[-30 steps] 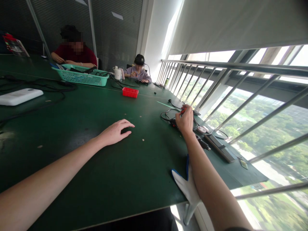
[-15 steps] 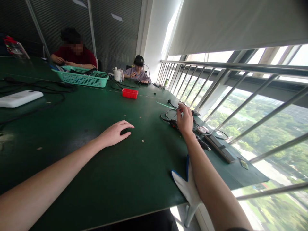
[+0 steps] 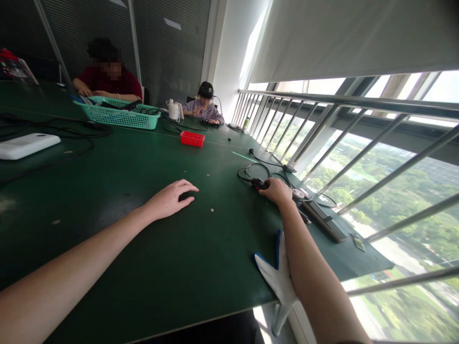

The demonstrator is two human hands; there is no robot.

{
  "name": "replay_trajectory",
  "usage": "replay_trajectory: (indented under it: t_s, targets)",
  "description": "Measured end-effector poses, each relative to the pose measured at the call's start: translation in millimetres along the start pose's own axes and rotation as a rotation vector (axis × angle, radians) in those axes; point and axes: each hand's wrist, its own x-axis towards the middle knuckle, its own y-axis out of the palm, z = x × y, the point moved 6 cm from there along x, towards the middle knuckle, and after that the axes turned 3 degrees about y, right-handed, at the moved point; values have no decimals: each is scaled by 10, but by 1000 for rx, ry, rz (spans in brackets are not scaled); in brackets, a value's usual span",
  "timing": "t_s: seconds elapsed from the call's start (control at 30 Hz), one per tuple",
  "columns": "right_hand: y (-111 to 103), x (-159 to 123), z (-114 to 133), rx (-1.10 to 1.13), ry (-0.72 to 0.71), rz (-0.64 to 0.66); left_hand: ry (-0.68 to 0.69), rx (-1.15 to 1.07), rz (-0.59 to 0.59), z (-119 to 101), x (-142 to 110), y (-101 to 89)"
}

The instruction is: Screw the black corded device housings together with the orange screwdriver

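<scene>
My left hand (image 3: 170, 198) lies flat on the green table (image 3: 161, 258), fingers stretched out, holding nothing. My right hand (image 3: 278, 190) rests on the table further right, fingers curled down over a dark tool with a red mark (image 3: 257, 182) that sits in a loop of black cable (image 3: 253, 169). Whether the fingers grip the tool is hidden by the back of the hand. Just beyond the hand lie two pinkish-white earbud-like pieces (image 3: 298, 193) and a dark phone (image 3: 324, 220).
A white glove with blue trim (image 3: 274, 277) lies under my right forearm at the table edge. A red tray (image 3: 192, 138), a teal basket (image 3: 118, 114), a white box (image 3: 27, 145) and cables sit further off. Two people work at the far end. A steel railing (image 3: 358, 153) borders the right.
My right hand, raised a second ago with a red-handled tool in its fingers, opened and then dropped onto the table over the dark tool. The left hand stayed put.
</scene>
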Motion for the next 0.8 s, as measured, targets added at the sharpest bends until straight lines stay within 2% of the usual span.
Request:
replay_trajectory:
  t_s: [0.37, 0.57, 0.63, 0.7, 0.8]
  targets:
    - [-36, -28, 14, -5, 11, 37, 2, 1, -8, -2, -4, 9]
    - [-230, -48, 41, -4, 36, 11, 0, -15, -13, 7, -16, 21]
    - [-331, -100, 167, 0, 40, -37, -8, -29, -16, 4, -19, 19]
    - [-425, -218, 427, 40, -17, -109, -20, -49, -19, 6, -20, 19]
    - [-402, -518, 1057, 67, -303, -21, -40, -69, -27, 12, -16, 20]
